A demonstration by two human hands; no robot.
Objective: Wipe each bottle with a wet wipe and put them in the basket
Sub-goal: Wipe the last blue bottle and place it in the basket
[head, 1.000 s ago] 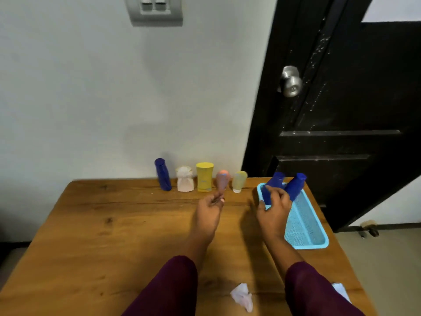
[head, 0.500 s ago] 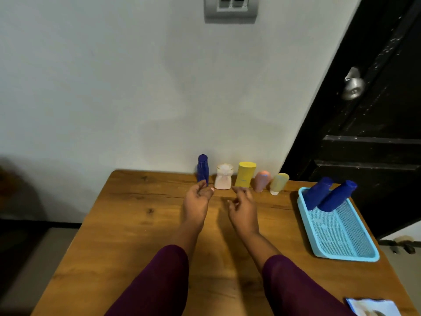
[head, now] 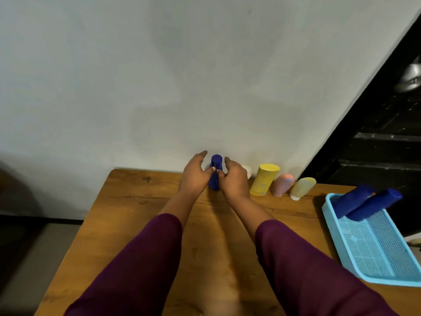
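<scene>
A slim dark blue bottle [head: 216, 164] stands upright at the left end of a row against the wall. My left hand [head: 194, 177] and my right hand [head: 233, 180] cup it from either side, both thumbs meeting on its front and fingers curving round behind. To its right stand a white bottle [head: 248, 171], mostly hidden by my right hand, a yellow bottle [head: 264, 180], a pink bottle [head: 282, 184] and a pale yellow-green bottle [head: 301, 188]. The light blue basket [head: 376, 247] at the right holds two blue bottles [head: 350, 200] [head: 373, 204] leaning on its far rim. No wipe is in view.
The wooden table [head: 136, 213] ends at its left edge near the wall, with floor below. A dark door [head: 376, 144] with a metal knob [head: 410, 78] stands behind the basket. The grey wall runs right behind the bottle row.
My right hand left the blue bottles in the basket and swung left. Both hands travelled along the row to the slim blue bottle and closed around it. The view turned left.
</scene>
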